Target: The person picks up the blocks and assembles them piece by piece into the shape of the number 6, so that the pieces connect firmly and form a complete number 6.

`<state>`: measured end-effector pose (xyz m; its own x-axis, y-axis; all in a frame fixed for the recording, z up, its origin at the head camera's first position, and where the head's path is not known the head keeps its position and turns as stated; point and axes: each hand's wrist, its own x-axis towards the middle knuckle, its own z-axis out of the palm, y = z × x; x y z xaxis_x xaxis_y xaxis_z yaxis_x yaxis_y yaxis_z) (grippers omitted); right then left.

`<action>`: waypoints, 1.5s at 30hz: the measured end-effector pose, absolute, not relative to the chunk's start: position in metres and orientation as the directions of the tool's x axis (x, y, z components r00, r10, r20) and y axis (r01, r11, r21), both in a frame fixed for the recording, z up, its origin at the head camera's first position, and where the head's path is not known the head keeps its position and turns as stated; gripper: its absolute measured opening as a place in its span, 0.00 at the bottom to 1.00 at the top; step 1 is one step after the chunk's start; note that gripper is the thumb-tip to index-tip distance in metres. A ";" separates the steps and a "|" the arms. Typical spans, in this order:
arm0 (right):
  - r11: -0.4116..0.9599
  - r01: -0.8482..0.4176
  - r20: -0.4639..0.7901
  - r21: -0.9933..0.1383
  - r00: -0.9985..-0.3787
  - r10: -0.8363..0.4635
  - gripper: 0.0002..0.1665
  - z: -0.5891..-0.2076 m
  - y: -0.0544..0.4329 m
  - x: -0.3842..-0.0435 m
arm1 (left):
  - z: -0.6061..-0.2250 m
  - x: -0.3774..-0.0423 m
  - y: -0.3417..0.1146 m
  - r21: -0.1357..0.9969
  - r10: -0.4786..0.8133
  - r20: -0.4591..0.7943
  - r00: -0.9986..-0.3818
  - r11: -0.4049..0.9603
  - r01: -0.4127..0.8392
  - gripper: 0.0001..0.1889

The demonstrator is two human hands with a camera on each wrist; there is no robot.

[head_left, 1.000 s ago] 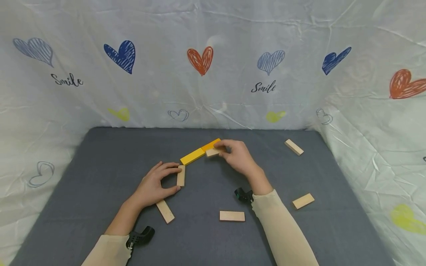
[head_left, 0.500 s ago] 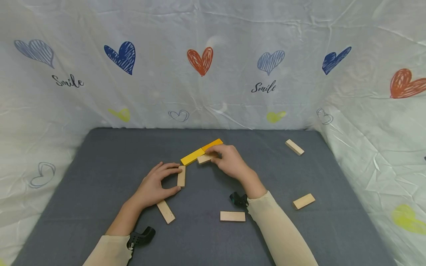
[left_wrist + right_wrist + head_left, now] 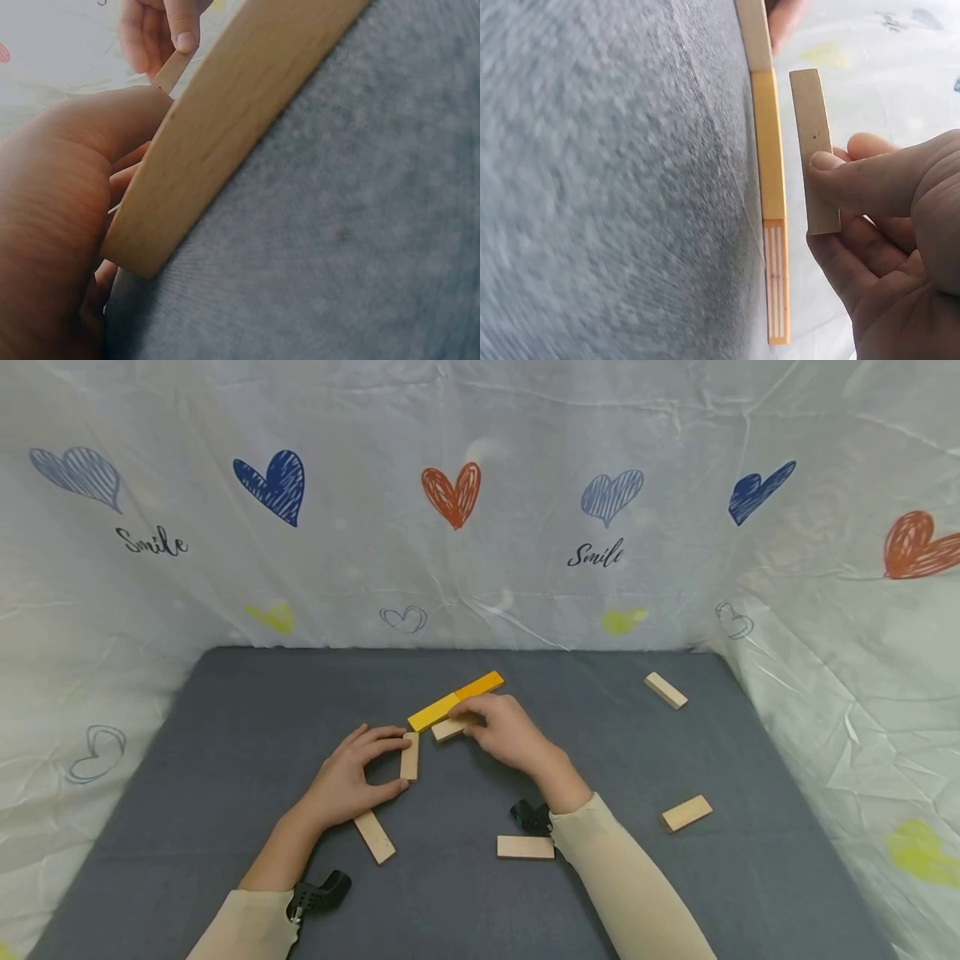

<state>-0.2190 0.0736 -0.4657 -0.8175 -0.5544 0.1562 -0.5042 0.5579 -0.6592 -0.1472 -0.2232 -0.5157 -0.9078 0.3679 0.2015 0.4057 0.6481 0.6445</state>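
My left hand (image 3: 347, 781) holds a plain wooden block (image 3: 409, 757) lengthwise between thumb and fingertips, low at the table. Touching or nearly touching that block's far end is a yellow block (image 3: 432, 713), followed by an orange block (image 3: 481, 683) in a slanting line. Thumb and fingers of my right hand (image 3: 512, 732) pinch a second plain wooden block (image 3: 447, 729), raised in front of the yellow one. The right wrist view shows this pinched block (image 3: 815, 127) apart from the row, and white stripes on the side of the orange block (image 3: 778, 285).
Beside the left wrist lies a loose wooden block (image 3: 374, 837), large in the left wrist view. Another block (image 3: 525, 847) rests near the right sleeve. Two more, a nearer block (image 3: 686, 813) and a farther block (image 3: 666, 690), lie right on the grey table (image 3: 600, 693).
My right hand has moved left and slightly nearer with its block, from beside the orange block to in front of the yellow one. The left hand has stayed in place.
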 end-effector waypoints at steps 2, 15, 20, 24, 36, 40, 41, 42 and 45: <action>0.559 -0.509 0.152 -0.654 -0.813 -0.562 0.19 -0.466 0.072 -0.218 | -0.515 -0.147 -0.223 0.642 0.368 0.203 -0.908 0.650 0.407 0.33; 0.534 -0.541 0.149 -0.650 -0.779 -0.609 0.20 -0.471 0.064 -0.214 | -0.517 -0.148 -0.223 0.642 0.370 0.211 -0.905 0.646 0.414 0.33; 0.533 -0.539 0.132 -0.652 -0.773 -0.621 0.20 -0.471 0.062 -0.213 | -0.516 -0.148 -0.223 0.643 0.368 0.207 -0.906 0.647 0.409 0.33; 0.532 -0.539 0.125 -0.653 -0.770 -0.626 0.20 -0.472 0.061 -0.213 | -0.515 -0.148 -0.223 0.642 0.370 0.210 -0.905 0.646 0.413 0.33; 0.541 -0.534 0.090 -0.650 -0.760 -0.643 0.20 -0.474 0.060 -0.211 | -0.516 -0.148 -0.224 0.646 0.374 0.215 -0.902 0.638 0.419 0.33; 0.540 -0.540 0.086 -0.646 -0.755 -0.650 0.20 -0.475 0.059 -0.212 | -0.516 -0.149 -0.224 0.649 0.374 0.215 -0.902 0.635 0.419 0.33; 0.542 -0.539 0.085 -0.645 -0.755 -0.650 0.20 -0.476 0.059 -0.212 | -0.516 -0.149 -0.224 0.649 0.375 0.215 -0.902 0.635 0.419 0.33; 0.544 -0.538 0.083 -0.644 -0.756 -0.649 0.20 -0.476 0.059 -0.212 | -0.516 -0.149 -0.224 0.649 0.376 0.214 -0.902 0.636 0.419 0.33; 0.551 -0.530 0.073 -0.645 -0.760 -0.646 0.20 -0.477 0.058 -0.211 | -0.516 -0.149 -0.223 0.647 0.377 0.211 -0.902 0.637 0.418 0.33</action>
<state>-0.2113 0.0584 -0.4768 -0.7601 -0.6456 0.0734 -0.5301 0.5509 -0.6446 -0.1488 -0.2233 -0.5158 -0.9019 0.3768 0.2113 0.4180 0.6373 0.6474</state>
